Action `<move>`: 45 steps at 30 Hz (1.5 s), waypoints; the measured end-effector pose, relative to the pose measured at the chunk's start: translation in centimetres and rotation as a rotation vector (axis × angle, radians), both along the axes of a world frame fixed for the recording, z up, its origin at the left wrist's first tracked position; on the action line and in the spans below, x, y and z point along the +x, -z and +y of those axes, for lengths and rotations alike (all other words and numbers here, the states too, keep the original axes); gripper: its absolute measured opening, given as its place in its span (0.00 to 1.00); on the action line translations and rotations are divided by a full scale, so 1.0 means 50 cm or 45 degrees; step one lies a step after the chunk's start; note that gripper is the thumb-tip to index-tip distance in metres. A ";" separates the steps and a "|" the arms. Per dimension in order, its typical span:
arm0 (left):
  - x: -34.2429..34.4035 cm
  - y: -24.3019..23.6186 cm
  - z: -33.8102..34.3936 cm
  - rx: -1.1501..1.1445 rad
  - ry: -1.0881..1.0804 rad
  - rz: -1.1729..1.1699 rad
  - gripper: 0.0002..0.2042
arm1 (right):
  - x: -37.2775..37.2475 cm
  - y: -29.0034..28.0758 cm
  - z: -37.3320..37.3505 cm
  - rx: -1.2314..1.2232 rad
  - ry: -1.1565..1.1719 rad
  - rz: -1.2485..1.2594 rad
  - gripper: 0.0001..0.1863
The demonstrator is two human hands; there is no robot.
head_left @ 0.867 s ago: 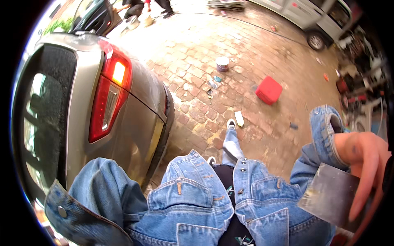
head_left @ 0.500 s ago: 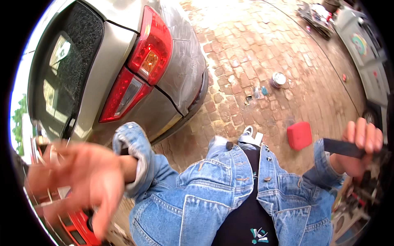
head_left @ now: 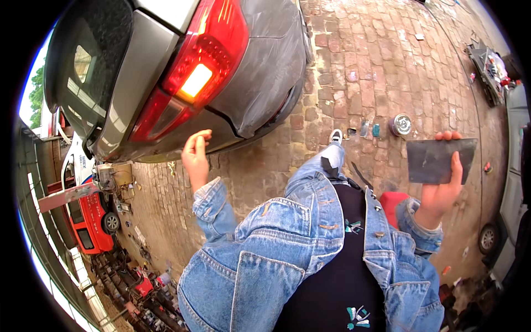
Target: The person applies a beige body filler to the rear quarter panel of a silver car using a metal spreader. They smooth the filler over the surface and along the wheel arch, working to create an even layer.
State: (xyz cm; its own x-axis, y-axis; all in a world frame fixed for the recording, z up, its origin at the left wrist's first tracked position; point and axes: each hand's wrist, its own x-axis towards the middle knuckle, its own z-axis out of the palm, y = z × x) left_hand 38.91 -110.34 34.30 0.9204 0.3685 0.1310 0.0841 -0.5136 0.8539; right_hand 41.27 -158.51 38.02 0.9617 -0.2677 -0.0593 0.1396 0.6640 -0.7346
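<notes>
at frame right, the right hand (head_left: 441,195) clamps a dark sheet (head_left: 432,160), fingers mostly hidden behind it; its long axis runs left to right. left of centre, the left hand (head_left: 196,160) bunches its fingers together.

The dark sheet (head_left: 428,159) is seen to be smooth and dull. Shiny red plastic is seen on the tail light (head_left: 221,52). The car's rear corner panel (head_left: 263,77) is covered in dull, smeary grey. The ground (head_left: 362,72) is paved with rough bricks. The jacket (head_left: 265,227) is sewn from denim cloth.
</notes>
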 end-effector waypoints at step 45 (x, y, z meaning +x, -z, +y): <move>1.089 -0.293 -1.017 1.159 0.327 -1.932 0.13 | 1.114 0.094 -0.337 0.056 -0.607 0.688 0.19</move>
State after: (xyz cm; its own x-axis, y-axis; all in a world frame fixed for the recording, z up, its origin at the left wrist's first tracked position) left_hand 93.37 -161.21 48.94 -0.1704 -0.4153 0.8936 -0.5775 -0.6927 -0.4321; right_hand 96.99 -175.38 33.30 0.8065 0.1870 -0.5609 -0.5480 0.5925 -0.5904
